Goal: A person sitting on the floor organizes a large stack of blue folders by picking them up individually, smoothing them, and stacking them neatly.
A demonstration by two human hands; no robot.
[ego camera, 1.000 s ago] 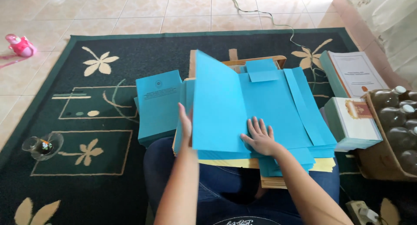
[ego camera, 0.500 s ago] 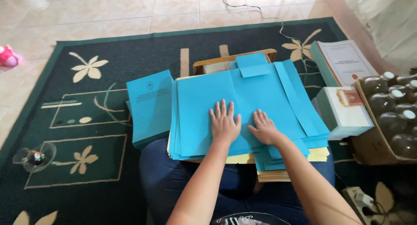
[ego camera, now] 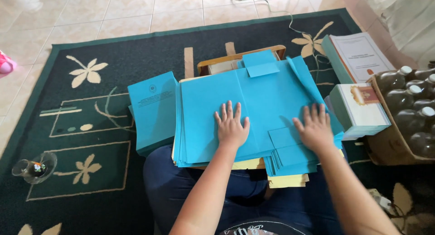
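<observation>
Pressing down on the top blue card sheet point(ego camera: 253, 103), both hands lie flat with fingers spread and grip nothing: the left hand point(ego camera: 232, 126) rests near the sheet's middle fold, the right hand point(ego camera: 315, 128) on its right part, by a small flap. The sheet tops a thick stack of blue sheets point(ego camera: 195, 155) on a low wooden bench point(ego camera: 240, 58) over the person's lap. That stack overhangs the near edge, so uneven pressure could slide sheets off or crease the fold crookedly. Finished blue folders point(ego camera: 154, 110) sit just left; bottles in a box point(ego camera: 412, 112) stand at far right.
</observation>
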